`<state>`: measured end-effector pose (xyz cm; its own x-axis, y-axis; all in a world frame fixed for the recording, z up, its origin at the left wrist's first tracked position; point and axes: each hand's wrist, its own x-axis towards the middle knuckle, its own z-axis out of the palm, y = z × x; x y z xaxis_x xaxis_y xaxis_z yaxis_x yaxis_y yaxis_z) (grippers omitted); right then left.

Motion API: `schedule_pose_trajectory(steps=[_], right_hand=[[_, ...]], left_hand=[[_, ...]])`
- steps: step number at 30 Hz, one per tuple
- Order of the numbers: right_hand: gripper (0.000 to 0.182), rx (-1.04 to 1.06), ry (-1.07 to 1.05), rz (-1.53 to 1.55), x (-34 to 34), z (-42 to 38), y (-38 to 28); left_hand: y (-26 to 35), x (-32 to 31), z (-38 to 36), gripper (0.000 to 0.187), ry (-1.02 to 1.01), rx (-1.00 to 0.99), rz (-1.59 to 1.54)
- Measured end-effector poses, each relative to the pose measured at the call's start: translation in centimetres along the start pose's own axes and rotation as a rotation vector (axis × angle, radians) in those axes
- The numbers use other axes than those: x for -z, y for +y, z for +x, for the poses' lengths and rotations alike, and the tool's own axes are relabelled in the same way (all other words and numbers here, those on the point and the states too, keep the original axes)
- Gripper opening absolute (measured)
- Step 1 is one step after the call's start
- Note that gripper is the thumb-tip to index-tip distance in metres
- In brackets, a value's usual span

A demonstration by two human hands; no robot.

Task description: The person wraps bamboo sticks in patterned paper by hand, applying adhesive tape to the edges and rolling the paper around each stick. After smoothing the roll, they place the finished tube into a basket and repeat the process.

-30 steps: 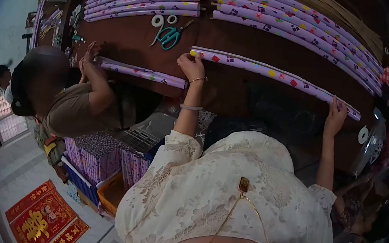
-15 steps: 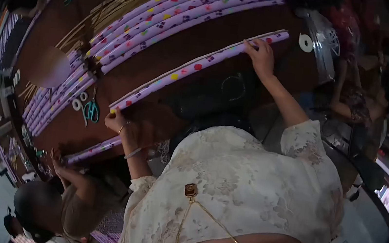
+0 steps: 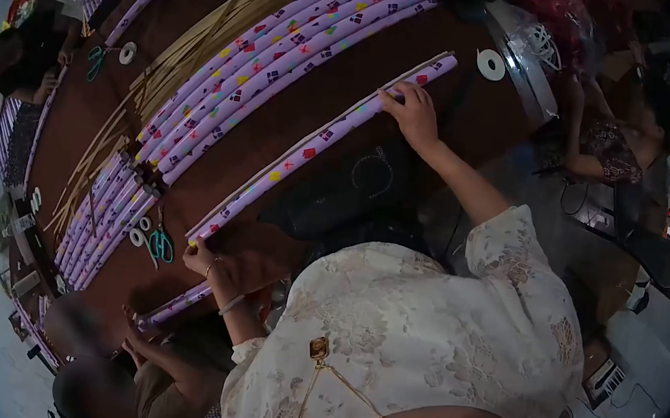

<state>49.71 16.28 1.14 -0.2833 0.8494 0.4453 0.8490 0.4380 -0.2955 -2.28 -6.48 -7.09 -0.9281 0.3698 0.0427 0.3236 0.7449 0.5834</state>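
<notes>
A long lilac tube (image 3: 308, 153) printed with small coloured shapes lies slantwise before me, with a thin tan strip along its far edge. My left hand (image 3: 201, 259) pinches its near left end. Toward the far right end, my right hand (image 3: 413, 116) is closed over it, thumb and fingers at its upper edge. Beyond it, several matching lilac tubes (image 3: 287, 55) lie side by side. Close to my left hand are teal-handled scissors (image 3: 161, 247) and small white tape rolls (image 3: 137, 237).
Tan strips (image 3: 205, 40) lie behind the tubes, and more lilac tubes (image 3: 101, 220) are bunched at left. A white tape roll (image 3: 490, 64) sits at right. A co-worker's hands (image 3: 136, 335) are by another tube (image 3: 177, 304) at lower left. Other people sit around the table.
My view has turned, so the table's contents appear shifted. Both hands remain on the same tube, in about the same places. A person at the far left shows more fully.
</notes>
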Motion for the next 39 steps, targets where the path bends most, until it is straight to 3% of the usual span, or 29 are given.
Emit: schedule_pose_trajectory(steps=[2,6,8,10,12,15,22,25,28,31,39], right_hand=[[0.033,-0.013,-0.007,0.009,0.2,0.0,-0.2],[0.032,-0.001,0.015,0.027,-0.2,0.0,0.0],[0.030,-0.014,-0.010,0.052,0.2,0.2,-0.3],[0.032,-0.002,0.007,0.005,0.6,0.4,-0.6],[0.031,0.007,-0.013,0.000,0.7,0.4,-0.6],[0.032,0.025,-0.064,-0.035,0.4,0.7,-0.3],[0.039,0.098,-0.137,-0.115,1.0,1.1,0.0],[0.038,0.044,-0.240,-0.085,1.3,1.2,-0.1],[0.037,0.010,-0.133,-0.061,0.5,0.9,0.5],[0.034,0.036,-0.150,-0.104,0.4,0.9,0.5],[0.031,0.018,-0.192,-0.083,0.0,1.0,0.6]], left_hand=[[-0.7,-0.2,0.1,0.037,0.019,-0.056,-0.048],[7.8,3.2,-4.3,0.039,-0.088,0.069,-0.110],[8.3,2.7,-5.5,0.039,0.362,-0.371,0.397],[15.0,4.9,-8.4,0.039,0.257,-0.630,0.178],[15.8,4.2,-8.9,0.039,-0.170,-0.831,0.028],[16.6,3.0,-9.2,0.042,-0.374,-1.035,0.170],[16.4,2.2,-7.0,0.038,-0.506,-0.992,0.211],[16.2,2.2,-6.5,0.035,-0.504,-1.068,0.225],[16.2,2.2,-6.6,0.035,-0.460,-1.116,0.229],[16.5,2.1,-6.7,0.033,-0.526,-1.005,0.244],[15.7,1.3,-6.4,0.027,-0.473,-1.108,0.228]])
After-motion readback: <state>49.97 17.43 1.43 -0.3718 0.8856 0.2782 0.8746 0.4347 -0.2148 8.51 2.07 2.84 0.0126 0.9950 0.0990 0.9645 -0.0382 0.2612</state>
